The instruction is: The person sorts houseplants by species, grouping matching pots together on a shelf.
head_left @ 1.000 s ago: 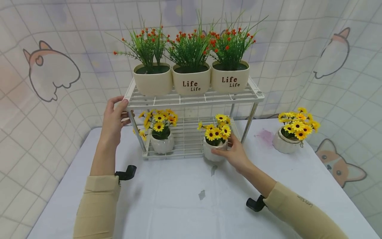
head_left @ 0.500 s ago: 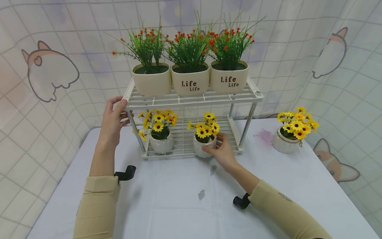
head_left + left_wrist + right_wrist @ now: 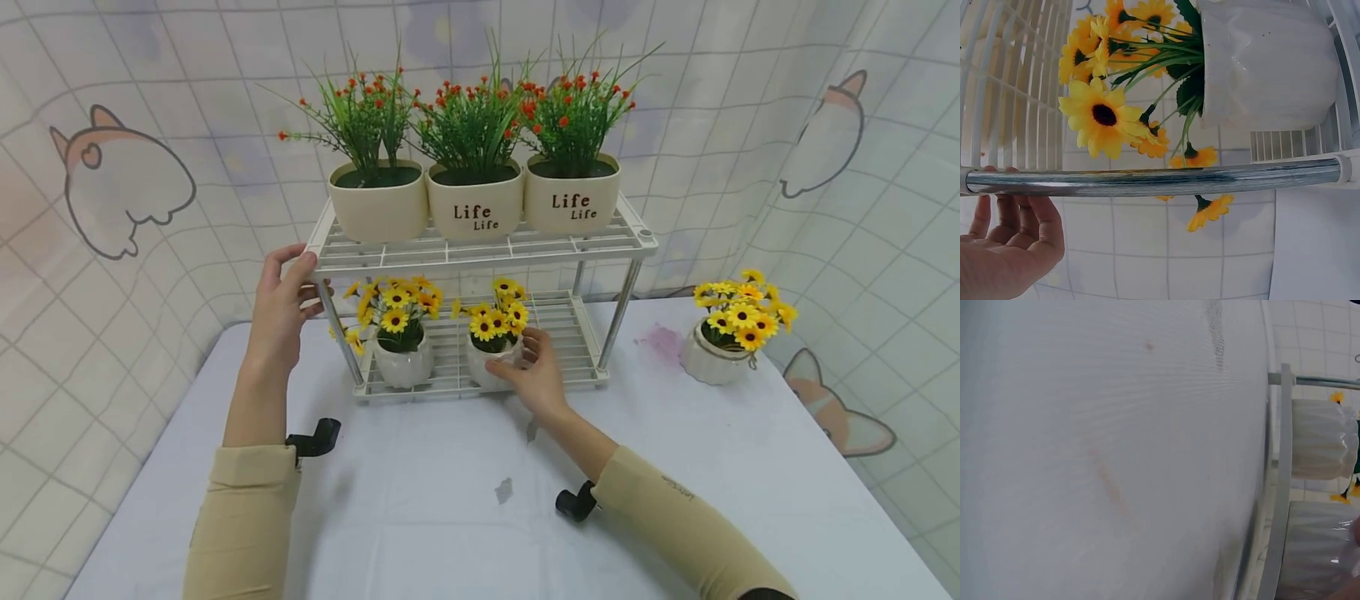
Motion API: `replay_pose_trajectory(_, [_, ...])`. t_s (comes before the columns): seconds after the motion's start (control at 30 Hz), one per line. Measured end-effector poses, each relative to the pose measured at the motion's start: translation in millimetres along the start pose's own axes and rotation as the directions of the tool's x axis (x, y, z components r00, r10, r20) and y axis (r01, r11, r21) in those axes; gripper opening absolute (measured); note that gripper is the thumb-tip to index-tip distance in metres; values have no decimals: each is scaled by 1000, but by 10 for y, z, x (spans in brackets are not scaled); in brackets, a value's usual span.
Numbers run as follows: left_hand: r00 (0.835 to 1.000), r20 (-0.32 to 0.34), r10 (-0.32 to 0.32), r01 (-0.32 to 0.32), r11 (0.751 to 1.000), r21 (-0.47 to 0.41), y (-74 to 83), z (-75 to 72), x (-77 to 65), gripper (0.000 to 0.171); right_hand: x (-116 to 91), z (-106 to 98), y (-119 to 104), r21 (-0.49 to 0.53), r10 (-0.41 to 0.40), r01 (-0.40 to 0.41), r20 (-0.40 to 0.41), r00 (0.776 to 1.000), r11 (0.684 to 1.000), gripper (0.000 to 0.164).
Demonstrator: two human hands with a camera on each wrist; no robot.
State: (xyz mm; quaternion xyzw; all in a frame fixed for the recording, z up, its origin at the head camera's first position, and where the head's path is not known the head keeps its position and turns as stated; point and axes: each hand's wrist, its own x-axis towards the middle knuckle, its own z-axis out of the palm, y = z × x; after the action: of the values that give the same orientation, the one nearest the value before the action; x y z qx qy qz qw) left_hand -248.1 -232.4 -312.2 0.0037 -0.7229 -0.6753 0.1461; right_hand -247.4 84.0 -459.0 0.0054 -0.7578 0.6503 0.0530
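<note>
My left hand [image 3: 281, 312] holds the upper left corner of a white two-tier wire rack [image 3: 480, 263], thumb on top and fingers behind the metal post [image 3: 1147, 182]. On the lower shelf, my right hand [image 3: 542, 379] grips a white ribbed flowerpot [image 3: 483, 367] of yellow daisy-like flowers by its right side, thumb in front. In the right wrist view only a sliver of that hand shows at the edge, against the held flowerpot [image 3: 1316, 544]. A similar flowerpot [image 3: 403, 367] stands just left of it, with a narrow gap between them.
Three cream planters [image 3: 475, 208] with green grass and red flowers line the upper shelf. Another white pot [image 3: 712, 357] of yellow flowers stands on the white-covered table [image 3: 420, 517], right of the rack. A tiled-pattern curtain [image 3: 225, 167] hangs behind.
My right hand has moved left along the lower shelf with the flowerpot, bringing it closer to the left one. The left hand stays at the rack's corner.
</note>
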Motion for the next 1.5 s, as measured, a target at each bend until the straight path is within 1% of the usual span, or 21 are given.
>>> replay_pose_trajectory(0.13, [1000, 4, 15, -15, 1000, -5, -8, 0, 3, 51, 40, 91, -25, -24, -2, 2, -4, 1000, 1000, 84])
replay_pose_trajectory(0.33, [1000, -1, -1, 1, 1000, -13, -11, -1, 4, 51, 109, 199, -53, -31, 22, -21, 11, 1000, 999, 85])
replay_pose_trajectory(0.43, [1000, -5, -4, 4, 1000, -4, -11, 3, 5, 52, 156, 245, -44, -42, 11, -10, 17, 1000, 999, 85])
replay_pose_trajectory(0.6, [1000, -5, 3, -3, 1000, 8, -10, 8, 1, 52, 200, 289, -26, -60, -5, 5, 16, 1000, 998, 84])
replay_pose_trajectory(0.73, [1000, -3, 14, -14, 1000, 11, -10, 13, -11, 51, 179, 273, -42, -44, 2, 0, 31, 1000, 999, 81])
replay_pose_trajectory(0.83, [1000, 1, 17, -17, 1000, 1, -15, 12, -12, 51, 147, 224, -54, -39, 7, -5, 60, 998, 999, 77])
replay_pose_trajectory(1.03, [1000, -1, 21, -21, 999, 24, -28, 1, 4, 52, 30, 49, -81, -90, 32, -21, 121, 992, 996, 66])
replay_pose_trajectory(1.13, [1000, 2, 18, -18, 1000, 22, -29, 1, 10, 51, -37, -62, -73, -68, 48, -37, 160, 986, 997, 59])
replay_pose_trajectory(1.3, [1000, 2, 22, -22, 999, 31, -39, 0, 5, 52, -153, -277, -100, -24, 70, -66, 217, 974, 998, 48])
replay_pose_trajectory(1.5, [999, 3, 36, -36, 999, 30, -39, -3, 5, 52, -281, -614, -163, -23, 83, -80, 236, 968, 997, 44])
